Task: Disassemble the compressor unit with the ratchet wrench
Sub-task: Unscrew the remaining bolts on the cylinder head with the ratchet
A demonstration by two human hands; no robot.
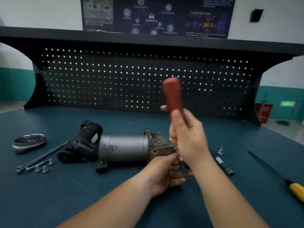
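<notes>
The compressor unit (125, 148) lies on its side on the blue-green bench, a grey metal cylinder with a finned head at its right end. My right hand (187, 137) grips the ratchet wrench by its red handle (172, 94), which stands upright and is blurred. The wrench's head is hidden behind my hands at the compressor's right end. My left hand (166, 175) curls around the lower right corner of the compressor's head, holding it.
A black motor part (79, 145) lies left of the cylinder, beside a round metal cover (28, 142), long rods (42, 156) and loose bolts (41, 167). To the right lie an extension bar (224, 166), a small socket (220, 151) and a yellow-handled screwdriver (294, 189). A black pegboard (131, 79) backs the bench.
</notes>
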